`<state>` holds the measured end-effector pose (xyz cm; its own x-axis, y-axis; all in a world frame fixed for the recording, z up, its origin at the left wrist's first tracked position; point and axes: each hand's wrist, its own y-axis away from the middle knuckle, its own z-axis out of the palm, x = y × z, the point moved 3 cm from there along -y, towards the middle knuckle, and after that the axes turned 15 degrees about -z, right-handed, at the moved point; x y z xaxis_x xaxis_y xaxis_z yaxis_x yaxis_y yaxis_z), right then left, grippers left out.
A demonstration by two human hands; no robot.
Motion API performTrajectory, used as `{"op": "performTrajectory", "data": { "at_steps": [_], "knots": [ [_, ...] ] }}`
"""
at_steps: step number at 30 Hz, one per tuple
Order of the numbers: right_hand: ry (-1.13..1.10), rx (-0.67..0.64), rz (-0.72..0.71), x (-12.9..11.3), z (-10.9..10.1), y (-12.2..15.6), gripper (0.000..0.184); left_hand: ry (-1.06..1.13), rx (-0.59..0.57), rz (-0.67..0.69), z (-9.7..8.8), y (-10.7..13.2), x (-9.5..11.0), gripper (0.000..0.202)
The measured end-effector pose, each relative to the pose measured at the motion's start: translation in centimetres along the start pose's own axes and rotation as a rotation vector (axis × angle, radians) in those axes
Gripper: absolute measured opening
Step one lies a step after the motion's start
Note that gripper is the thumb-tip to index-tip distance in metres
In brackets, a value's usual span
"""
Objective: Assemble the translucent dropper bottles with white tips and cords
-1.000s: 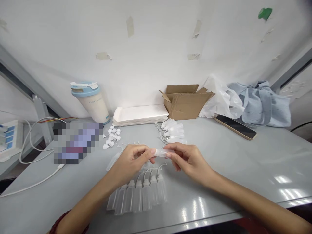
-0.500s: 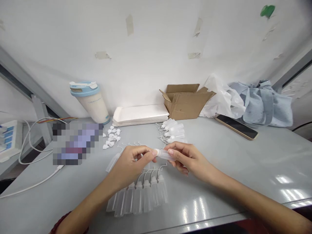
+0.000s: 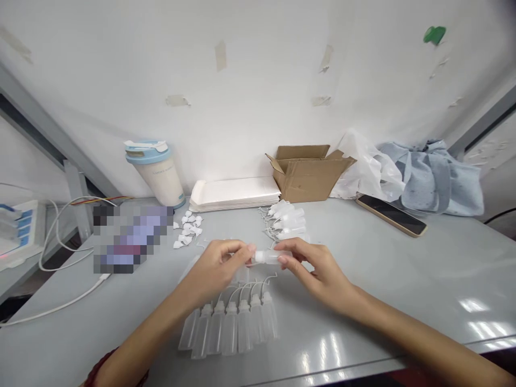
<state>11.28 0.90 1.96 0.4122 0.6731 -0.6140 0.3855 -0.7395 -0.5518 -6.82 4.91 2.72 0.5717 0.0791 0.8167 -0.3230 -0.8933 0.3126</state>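
Observation:
Between my two hands a small translucent plastic squeeze bottle (image 3: 268,257) lies sideways above the table. My right hand (image 3: 316,271) pinches its body from the right between thumb and fingers. At its white cap end, my left hand (image 3: 221,263) is closed, with thumb and fingertips on the cap; a thin tube shows just under them. Below my hands, a row of similar bottles (image 3: 230,329) with bent thin tubes on their caps lies on the table. Other bottles (image 3: 241,275) are partly hidden behind my left hand.
Loose white caps (image 3: 188,228) lie at the left, near a blurred-out phone-like object (image 3: 137,239) and a tumbler (image 3: 161,174). More bottles (image 3: 289,217) lie before an open cardboard box (image 3: 308,177). White envelopes (image 3: 236,192), a phone (image 3: 391,215) and a blue bag (image 3: 427,180) line the back.
My right hand's fingers have shifted along the bottle towards its end and look more extended. My left fingertips have moved slightly left, showing more of the cap. The whole view has tilted slightly.

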Motion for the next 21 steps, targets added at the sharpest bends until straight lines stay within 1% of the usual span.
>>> {"op": "performTrajectory", "data": {
  "at_steps": [2, 4, 7, 10, 13, 15, 18, 21],
  "knots": [
    [0.087, 0.011, -0.089, -0.4, 0.1, 0.1, 0.017, -0.012, -0.086, 0.021, 0.6, 0.0, -0.1, 0.047],
    [0.150, 0.032, -0.154, -0.6, 0.1, 0.2, 0.016, -0.011, -0.127, 0.011, 0.8, 0.0, -0.3, 0.047],
    [0.221, 0.061, -0.197, -0.5, 0.0, 0.3, 0.016, 0.008, -0.183, -0.018, 0.8, 0.1, -0.4, 0.048],
    [0.283, 0.071, -0.246, -0.1, -0.1, 0.4, 0.015, 0.077, -0.251, -0.040, 0.9, 0.2, -0.3, 0.046],
    [0.337, 0.031, -0.347, 0.0, 0.1, 0.4, 0.016, 0.156, -0.256, -0.060, 1.1, 0.2, -0.4, 0.042],
    [0.371, -0.010, -0.413, -0.1, 0.2, 0.3, 0.017, 0.196, -0.251, -0.068, 1.4, 0.1, -0.6, 0.043],
    [0.402, 0.008, -0.451, -0.6, 0.0, 0.2, 0.014, 0.204, -0.264, -0.096, 1.8, 0.1, -0.7, 0.044],
    [0.396, -0.004, -0.472, -1.0, -0.1, 0.2, 0.015, 0.176, -0.221, -0.051, 1.9, 0.5, -0.1, 0.042]
  ]
}}
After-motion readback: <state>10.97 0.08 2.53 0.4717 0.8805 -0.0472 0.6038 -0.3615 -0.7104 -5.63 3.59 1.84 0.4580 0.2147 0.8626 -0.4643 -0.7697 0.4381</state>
